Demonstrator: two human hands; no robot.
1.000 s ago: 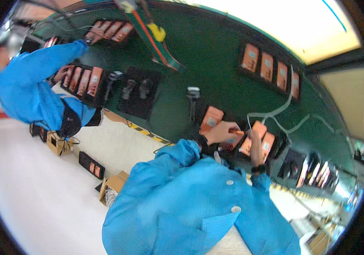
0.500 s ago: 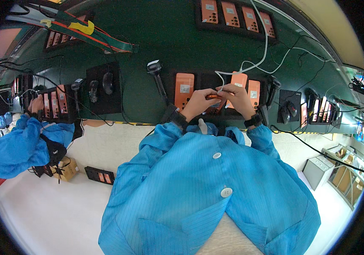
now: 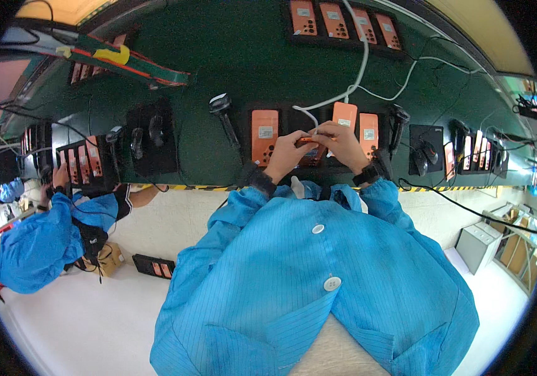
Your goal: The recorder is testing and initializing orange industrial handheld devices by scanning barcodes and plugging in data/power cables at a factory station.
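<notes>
pinched between the thumb and fingers of the left hand (image 3: 286, 155) is an orange phone (image 3: 305, 139), held above the black tray (image 3: 288, 118) with a narrow edge turned upward. the fingertips of the right hand (image 3: 345, 147) are brought to the same edge; whether they are closed on the phone or on the white cable (image 3: 365, 53) whose end runs down to them cannot be told. to the left, a flat phone (image 3: 265, 122) is seated in the tray; to the right, a raised phone (image 3: 345, 113), partly hidden by the right hand, is met by a lead at its top, with an end phone (image 3: 369, 128) beside it.

the phone could be dropped or tipped onto its neighbours if the narrow hold slips. a socket could be strained if a plug is pushed in askew, and the raised phone could be dragged if the looped cable is tugged or caught by a wrist.
</notes>
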